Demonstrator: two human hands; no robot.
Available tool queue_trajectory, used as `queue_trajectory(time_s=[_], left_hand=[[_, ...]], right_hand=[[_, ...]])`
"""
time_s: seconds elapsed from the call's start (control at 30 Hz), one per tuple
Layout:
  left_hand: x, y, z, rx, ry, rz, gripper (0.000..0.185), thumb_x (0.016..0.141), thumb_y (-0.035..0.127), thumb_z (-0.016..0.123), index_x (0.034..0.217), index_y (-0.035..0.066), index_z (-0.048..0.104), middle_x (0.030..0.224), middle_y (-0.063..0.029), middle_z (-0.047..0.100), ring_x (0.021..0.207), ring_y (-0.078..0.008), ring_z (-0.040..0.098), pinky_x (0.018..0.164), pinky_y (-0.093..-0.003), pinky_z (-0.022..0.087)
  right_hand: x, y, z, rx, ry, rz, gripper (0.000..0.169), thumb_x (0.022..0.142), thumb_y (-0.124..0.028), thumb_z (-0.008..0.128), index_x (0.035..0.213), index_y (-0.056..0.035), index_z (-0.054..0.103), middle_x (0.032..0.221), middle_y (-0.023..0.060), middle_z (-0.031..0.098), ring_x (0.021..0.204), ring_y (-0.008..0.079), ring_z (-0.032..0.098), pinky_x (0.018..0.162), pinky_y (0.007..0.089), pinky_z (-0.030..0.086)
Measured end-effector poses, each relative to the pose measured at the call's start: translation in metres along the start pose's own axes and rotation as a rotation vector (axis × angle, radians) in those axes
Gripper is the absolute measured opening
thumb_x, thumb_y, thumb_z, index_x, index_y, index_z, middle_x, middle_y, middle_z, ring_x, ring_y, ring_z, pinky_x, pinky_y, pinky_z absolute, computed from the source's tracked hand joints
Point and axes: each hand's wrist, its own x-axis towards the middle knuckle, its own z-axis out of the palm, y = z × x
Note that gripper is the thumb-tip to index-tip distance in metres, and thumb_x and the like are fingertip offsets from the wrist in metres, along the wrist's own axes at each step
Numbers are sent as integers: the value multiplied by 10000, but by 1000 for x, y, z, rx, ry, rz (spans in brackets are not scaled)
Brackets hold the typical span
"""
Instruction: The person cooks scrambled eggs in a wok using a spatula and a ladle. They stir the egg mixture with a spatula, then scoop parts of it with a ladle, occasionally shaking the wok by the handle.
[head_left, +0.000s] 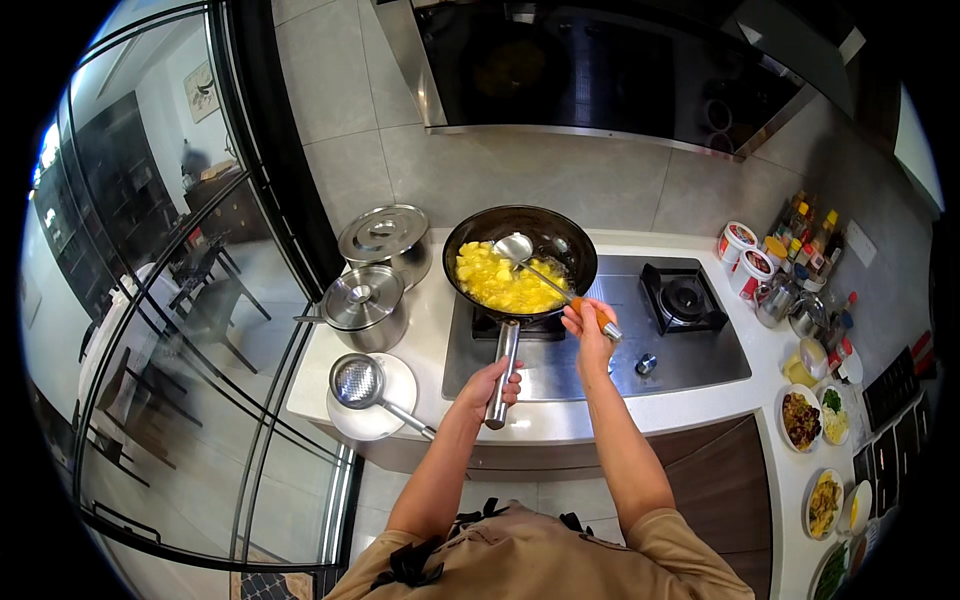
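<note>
A dark wok (571, 262) rests on the left burner of a steel gas hob (622, 300). Yellow chunks of food (499, 289), perhaps potato, sit in bubbling oil inside it. My left hand (486, 388) grips the wok's metal handle (508, 341), which points towards me. The wooden grip of a steel ladle (551, 281) is held in my right hand (592, 324). Its round bowl lies over the food, near the wok's middle. The exact contact between the ladle bowl and the food is hard to tell.
Left of the hob stand two lidded steel pots, a larger one (386, 236) behind a smaller one (365, 307). A perforated skimmer (358, 382) lies across a white plate (397, 371). Seasoning bottles (817, 244) and a plate of chopped food (801, 420) line the right counter.
</note>
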Motion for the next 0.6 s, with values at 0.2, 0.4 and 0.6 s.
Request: queue_trajectory(time_s=[0.2,0.4,0.6], left_hand=[[2,-1,1,3,17,-2,278,893,298,374,977,35,408,664,-16,396,487,-61,333,392,-176,314],[3,-2,-2,9,19,2,275,894,297,369,977,38,409,663,-16,397,484,-64,334,388,-179,317],[5,-2,-4,-14,-27,-4,287,895,295,370,992,26,399,676,-23,407,488,-71,345,405,-188,339]], right_hand=[[-6,-2,0,121,17,103,158,808,-107,539,916,-9,479,864,131,556,712,204,605,599,273,527],[-28,-23,-10,-84,-213,-31,135,799,-55,536,904,16,491,884,141,558,762,211,606,619,269,526],[-44,-43,-35,-326,-497,-253,107,747,61,540,849,30,528,973,177,549,805,226,603,659,279,519]])
